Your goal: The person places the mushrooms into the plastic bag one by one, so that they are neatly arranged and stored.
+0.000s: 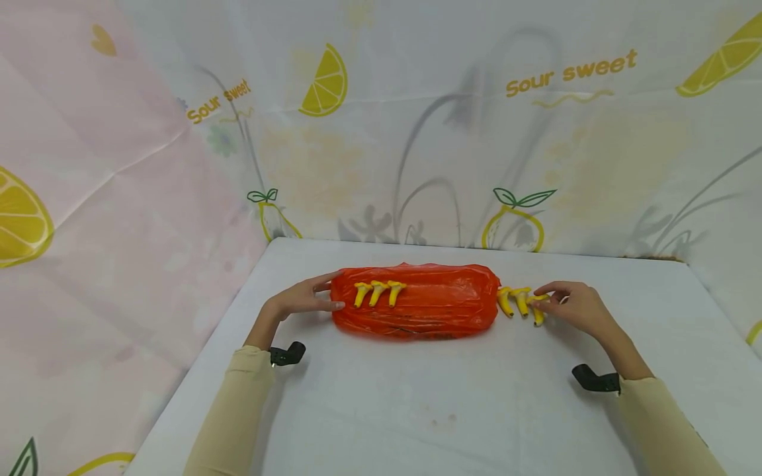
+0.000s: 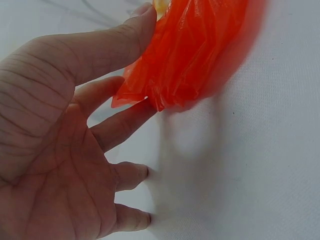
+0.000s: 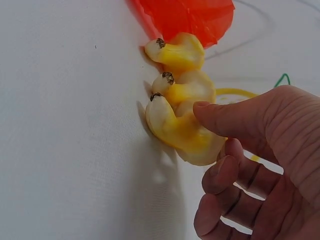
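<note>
A long bundle in red plastic (image 1: 434, 317) lies across the white table, its film wrinkled. Three yellow chanterelle mushrooms (image 1: 374, 294) sit in a row on its left half. My left hand (image 1: 303, 295) is at the bundle's left end, thumb and fingers spread, with fingertips touching the red film (image 2: 185, 60). Off the right end, three more chanterelles are lined up side by side. My right hand (image 1: 574, 305) pinches the outermost chanterelle (image 3: 185, 132) between thumb and forefinger; its dark-tipped stem points toward me. The middle chanterelle (image 3: 187, 87) is close against it, and another chanterelle (image 3: 180, 52) is nearest the bundle.
White cloth covers the table (image 1: 417, 403), in front of the bundle. Behind it hangs a printed curtain (image 1: 381, 152) with lemon slices and lettering, and a pink side panel (image 1: 119, 198) stands at left. Each wrist wears a black camera mount (image 1: 288, 354).
</note>
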The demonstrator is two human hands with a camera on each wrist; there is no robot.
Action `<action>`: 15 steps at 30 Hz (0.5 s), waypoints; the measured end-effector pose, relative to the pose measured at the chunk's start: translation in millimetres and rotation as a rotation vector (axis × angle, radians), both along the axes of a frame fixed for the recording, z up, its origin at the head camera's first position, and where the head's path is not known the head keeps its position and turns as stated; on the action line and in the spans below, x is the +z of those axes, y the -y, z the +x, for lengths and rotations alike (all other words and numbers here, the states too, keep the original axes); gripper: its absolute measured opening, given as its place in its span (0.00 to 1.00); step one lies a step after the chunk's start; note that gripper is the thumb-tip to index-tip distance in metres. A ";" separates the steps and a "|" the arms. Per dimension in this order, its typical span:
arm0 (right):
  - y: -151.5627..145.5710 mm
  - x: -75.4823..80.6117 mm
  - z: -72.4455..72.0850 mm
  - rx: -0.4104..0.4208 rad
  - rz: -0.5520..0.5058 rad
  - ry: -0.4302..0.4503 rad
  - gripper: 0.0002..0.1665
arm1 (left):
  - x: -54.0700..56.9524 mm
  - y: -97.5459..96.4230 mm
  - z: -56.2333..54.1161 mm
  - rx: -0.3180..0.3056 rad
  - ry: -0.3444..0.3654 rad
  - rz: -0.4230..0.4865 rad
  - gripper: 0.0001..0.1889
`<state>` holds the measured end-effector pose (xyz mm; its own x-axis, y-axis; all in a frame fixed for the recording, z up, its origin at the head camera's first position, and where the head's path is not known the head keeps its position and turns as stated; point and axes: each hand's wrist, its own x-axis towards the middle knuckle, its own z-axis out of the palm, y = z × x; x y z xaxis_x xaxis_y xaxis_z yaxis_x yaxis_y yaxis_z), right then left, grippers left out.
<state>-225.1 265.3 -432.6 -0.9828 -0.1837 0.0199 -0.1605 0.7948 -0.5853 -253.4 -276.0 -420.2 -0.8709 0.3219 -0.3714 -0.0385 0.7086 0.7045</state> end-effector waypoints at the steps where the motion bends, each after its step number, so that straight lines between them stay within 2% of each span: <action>1: -0.1 -0.1 -0.2 0.000 0.000 0.002 0.22 | -0.2 0.0 -0.1 0.000 0.000 0.001 0.48; 15: -2.2 -0.6 0.1 -0.016 0.003 0.000 0.21 | -1.4 1.0 -0.7 -0.015 -0.016 -0.004 0.47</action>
